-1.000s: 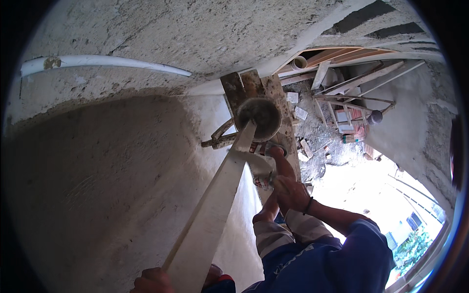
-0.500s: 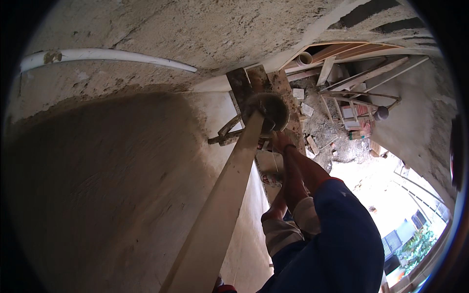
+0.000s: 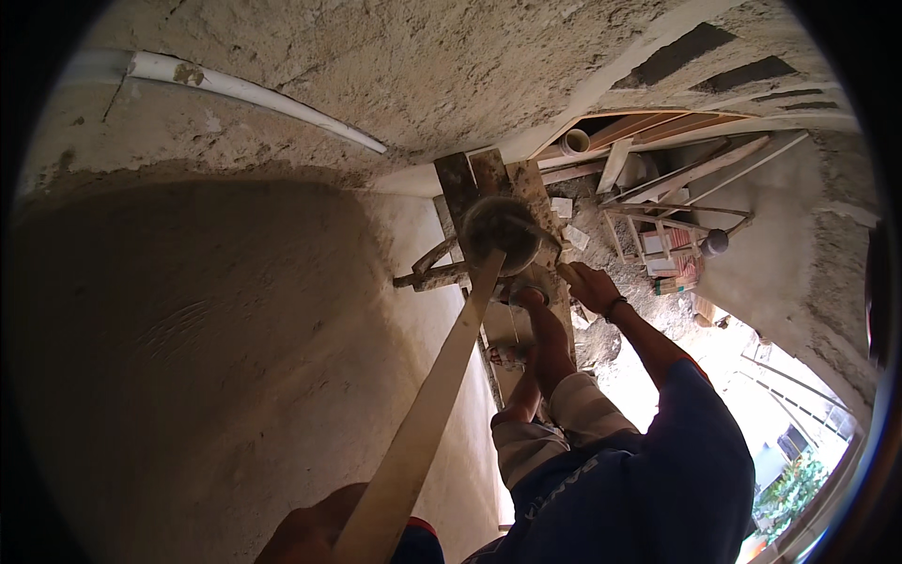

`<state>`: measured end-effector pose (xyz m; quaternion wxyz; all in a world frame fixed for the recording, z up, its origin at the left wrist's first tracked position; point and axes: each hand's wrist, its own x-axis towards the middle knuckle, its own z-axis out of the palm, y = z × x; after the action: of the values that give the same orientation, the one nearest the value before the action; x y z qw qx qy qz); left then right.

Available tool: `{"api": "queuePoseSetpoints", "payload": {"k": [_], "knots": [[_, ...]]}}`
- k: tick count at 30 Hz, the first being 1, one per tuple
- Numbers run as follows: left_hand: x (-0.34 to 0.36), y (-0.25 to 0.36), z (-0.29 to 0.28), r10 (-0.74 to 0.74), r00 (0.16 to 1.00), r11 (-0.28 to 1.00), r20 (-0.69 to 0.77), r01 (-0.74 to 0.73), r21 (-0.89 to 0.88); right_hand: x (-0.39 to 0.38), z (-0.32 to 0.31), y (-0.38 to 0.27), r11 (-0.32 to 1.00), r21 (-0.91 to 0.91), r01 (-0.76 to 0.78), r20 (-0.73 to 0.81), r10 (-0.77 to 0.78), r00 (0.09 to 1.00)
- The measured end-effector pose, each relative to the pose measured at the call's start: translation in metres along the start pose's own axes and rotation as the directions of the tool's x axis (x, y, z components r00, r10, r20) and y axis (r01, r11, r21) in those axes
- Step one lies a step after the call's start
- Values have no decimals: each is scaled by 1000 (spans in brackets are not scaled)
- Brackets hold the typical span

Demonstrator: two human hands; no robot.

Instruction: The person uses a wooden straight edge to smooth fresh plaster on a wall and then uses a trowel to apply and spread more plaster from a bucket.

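My left hand grips a long pale straight board low in the view; its far end reaches into a round grey mortar-stained tub. My right hand is closed on the pale handle of a trowel at the tub's right side; the blade is hard to make out. The tub rests on rough dirty planks. My feet and legs show on the planking below it, beside short crossed wooden pieces.
A plastered wall fills the left, with a white pipe along the rough surface above. Down at the right are rubble, a wooden trestle, stacked red bricks, a small bucket and a bright opening with plants.
My right hand with the trowel went up to the tub, then out to its right side. The board's far end has shifted down slightly, and my left hand is back in view.
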<state>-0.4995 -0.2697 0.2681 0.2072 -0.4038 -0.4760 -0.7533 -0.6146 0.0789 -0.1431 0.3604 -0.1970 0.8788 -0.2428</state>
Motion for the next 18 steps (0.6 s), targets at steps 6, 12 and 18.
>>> {"api": "queuePoseSetpoints", "payload": {"k": [6,12,18], "knots": [[29,-21,-2,-27,943,935,332,142,-326,-46,-69,-65,923,-12,383,250,-368,895],[38,-26,7,-10,886,871,463,235,-432,-41,-119,-120,841,-164,516,512,-375,773],[62,-4,12,29,826,869,562,258,-423,26,-119,-138,697,-264,667,596,-426,681]]}}
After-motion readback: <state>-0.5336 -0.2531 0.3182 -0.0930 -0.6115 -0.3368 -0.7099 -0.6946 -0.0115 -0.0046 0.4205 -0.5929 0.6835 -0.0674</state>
